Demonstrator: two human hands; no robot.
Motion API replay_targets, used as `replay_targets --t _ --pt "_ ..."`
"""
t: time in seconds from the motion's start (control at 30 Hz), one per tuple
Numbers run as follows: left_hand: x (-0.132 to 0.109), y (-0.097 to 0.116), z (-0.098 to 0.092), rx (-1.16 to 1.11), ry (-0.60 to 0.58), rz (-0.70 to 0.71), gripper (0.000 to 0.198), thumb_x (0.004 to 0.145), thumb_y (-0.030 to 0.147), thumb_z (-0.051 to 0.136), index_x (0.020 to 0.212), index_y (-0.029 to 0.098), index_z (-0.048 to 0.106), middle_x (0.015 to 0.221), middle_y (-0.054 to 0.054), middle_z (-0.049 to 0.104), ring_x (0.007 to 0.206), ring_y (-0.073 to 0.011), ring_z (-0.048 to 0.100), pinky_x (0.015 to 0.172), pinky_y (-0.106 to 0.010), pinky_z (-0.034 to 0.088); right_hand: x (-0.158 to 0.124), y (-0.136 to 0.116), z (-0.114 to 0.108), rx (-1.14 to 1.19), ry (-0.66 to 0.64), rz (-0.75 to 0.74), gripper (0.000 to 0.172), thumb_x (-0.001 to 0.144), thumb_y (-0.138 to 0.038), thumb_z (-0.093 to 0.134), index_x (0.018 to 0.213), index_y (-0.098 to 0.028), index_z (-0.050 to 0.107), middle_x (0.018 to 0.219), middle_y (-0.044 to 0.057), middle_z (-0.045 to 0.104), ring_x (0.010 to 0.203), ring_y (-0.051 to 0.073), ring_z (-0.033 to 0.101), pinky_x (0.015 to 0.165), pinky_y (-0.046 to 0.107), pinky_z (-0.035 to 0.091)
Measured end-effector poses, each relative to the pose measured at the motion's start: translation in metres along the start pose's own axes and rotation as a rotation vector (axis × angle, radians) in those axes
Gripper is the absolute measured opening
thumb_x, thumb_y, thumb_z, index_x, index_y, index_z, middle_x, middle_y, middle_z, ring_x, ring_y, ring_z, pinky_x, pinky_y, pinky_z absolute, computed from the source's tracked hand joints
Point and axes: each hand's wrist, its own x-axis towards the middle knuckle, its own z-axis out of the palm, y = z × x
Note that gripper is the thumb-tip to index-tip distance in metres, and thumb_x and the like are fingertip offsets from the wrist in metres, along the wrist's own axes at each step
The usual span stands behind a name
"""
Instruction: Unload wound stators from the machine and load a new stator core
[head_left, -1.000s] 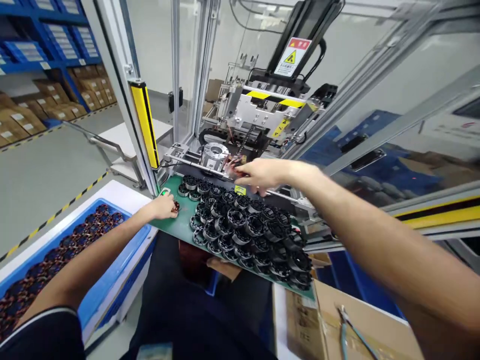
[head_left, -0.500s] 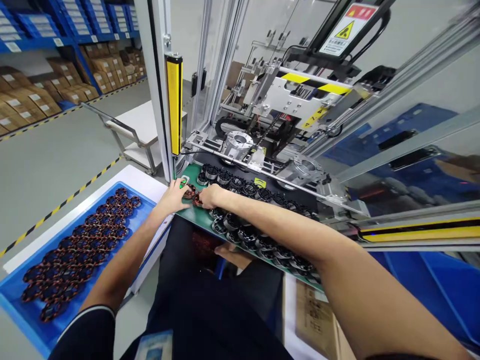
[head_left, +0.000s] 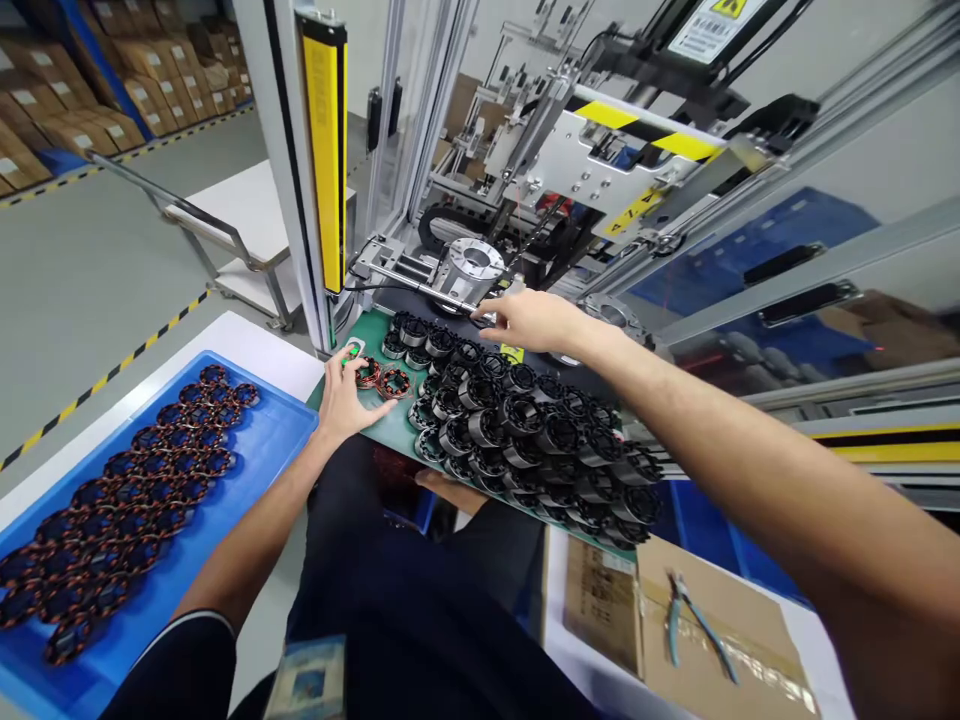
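My left hand point(head_left: 346, 402) is at the left end of the green work surface point(head_left: 386, 428), thumb spread wide and fingertips at a green-lit button point(head_left: 353, 351). Between its thumb and fingers lies a copper-wound stator point(head_left: 394, 381), with a second copper-wound stator point(head_left: 367, 373) close to the fingers. Neither is gripped. My right hand point(head_left: 529, 318) hovers past the rows of unwound black stator cores point(head_left: 521, 412), in front of the machine. Its fingers point left, apart and slightly bent, near a round metal fixture point(head_left: 474, 262), and nothing shows in them.
To the left, a blue tray point(head_left: 281, 430) holds rows of wound stators. A yellow light-curtain post point(head_left: 324, 150) stands beyond my left hand. Pliers point(head_left: 694, 625) lie on a cardboard box point(head_left: 739, 640) at lower right. A white cart point(head_left: 232, 215) stands behind.
My right hand has let go of the copper-wound stator and moved right and forward toward the machine. My left hand stays by the button. The view has shifted, bringing the pliers into sight.
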Motion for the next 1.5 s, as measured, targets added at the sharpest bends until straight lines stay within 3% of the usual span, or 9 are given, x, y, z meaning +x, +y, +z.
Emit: replay_targets --t 0.2,0.37,0.7,0.87,1.0,1.13,1.23,1.4,1.5 --pt "-0.006 -0.003 -0.005 0.016 0.09 -0.042 0.064 0.098 0.059 0.089 0.142 0.026 0.056 0.175 -0.026 0.058 0.17 -0.0439 0.058 0.148 -0.067 0.049 0.026 -0.021 0.033 0.024 0.003 -0.075 0.055 0.117 -0.042 0.08 0.171 -0.029 0.08 0.155 0.016 0.087 0.141 0.04 0.084 0.118 0.049 0.066" --pt "-0.002 -0.008 -0.001 -0.012 0.161 -0.008 0.05 0.108 0.059 0.077 0.139 0.024 0.061 0.166 -0.026 0.063 0.164 -0.0402 0.062 0.144 -0.059 0.052 0.048 -0.039 0.033 -0.028 -0.013 -0.086 0.058 0.119 -0.039 0.079 0.175 -0.023 0.076 0.159 0.022 0.084 0.147 0.042 0.082 0.123 0.059 0.066" --pt "0.008 -0.002 -0.003 -0.053 0.275 -0.003 0.045 0.097 0.052 0.079 0.126 0.022 0.062 0.15 -0.027 0.066 0.152 -0.044 0.066 0.137 -0.062 0.053 0.058 -0.053 0.037 -0.035 -0.092 -0.084 0.039 0.118 -0.042 0.087 0.15 -0.019 0.087 0.155 0.015 0.085 0.146 0.034 0.082 0.125 0.057 0.068" --pt "0.047 0.032 -0.017 0.044 0.253 0.001 0.03 0.111 0.047 0.07 0.126 0.022 0.066 0.157 -0.027 0.064 0.161 -0.041 0.061 0.145 -0.058 0.045 0.059 -0.056 0.043 -0.04 -0.07 -0.091 0.035 0.116 -0.044 0.089 0.141 -0.018 0.088 0.155 0.014 0.084 0.144 0.033 0.081 0.125 0.056 0.066" --pt "0.101 0.062 -0.016 0.126 0.017 0.065 0.032 0.115 0.046 0.075 0.138 0.024 0.082 0.158 -0.02 0.072 0.158 -0.0417 0.061 0.142 -0.058 0.046 0.05 -0.055 0.032 -0.014 0.002 -0.115 0.035 0.116 -0.043 0.084 0.139 -0.017 0.09 0.158 0.017 0.082 0.144 0.036 0.079 0.121 0.054 0.065" --pt "0.135 0.075 -0.009 0.182 -0.198 0.067 0.037 0.109 0.04 0.084 0.143 0.024 0.088 0.162 -0.022 0.073 0.16 -0.049 0.057 0.136 -0.066 0.048 0.013 -0.043 0.001 0.109 0.125 -0.143 0.039 0.12 -0.047 0.073 0.138 -0.017 0.089 0.151 0.021 0.081 0.139 0.042 0.079 0.115 0.052 0.063" --pt "0.147 0.079 -0.009 0.171 -0.248 0.069 0.025 0.108 0.04 0.087 0.125 0.022 0.091 0.163 -0.023 0.073 0.162 -0.0501 0.054 0.14 -0.072 0.041 -0.04 -0.026 -0.021 0.246 0.199 -0.227 0.036 0.123 -0.051 0.07 0.126 -0.019 0.083 0.136 0.015 0.082 0.136 0.033 0.076 0.118 0.046 0.061" --pt "0.149 0.097 -0.021 -0.029 -0.175 0.12 0.016 0.098 0.035 0.092 0.101 0.022 0.083 0.159 -0.019 0.078 0.16 -0.0468 0.056 0.145 -0.07 0.035 -0.15 -0.01 -0.031 1.051 0.119 -0.362 0.038 0.117 -0.058 0.08 0.107 -0.022 0.072 0.109 0.006 0.078 0.101 0.021 0.079 0.096 0.038 0.07" --pt "0.136 0.117 -0.033 -0.266 -0.095 0.128 0.03 0.104 0.051 0.084 0.108 0.023 0.075 0.138 -0.016 0.081 0.134 -0.0361 0.071 0.13 -0.057 0.054 -0.204 -0.01 -0.027 1.323 0.081 -0.302 0.049 0.103 -0.056 0.101 0.116 -0.024 0.067 0.116 0.005 0.078 0.094 0.019 0.081 0.089 0.035 0.074"
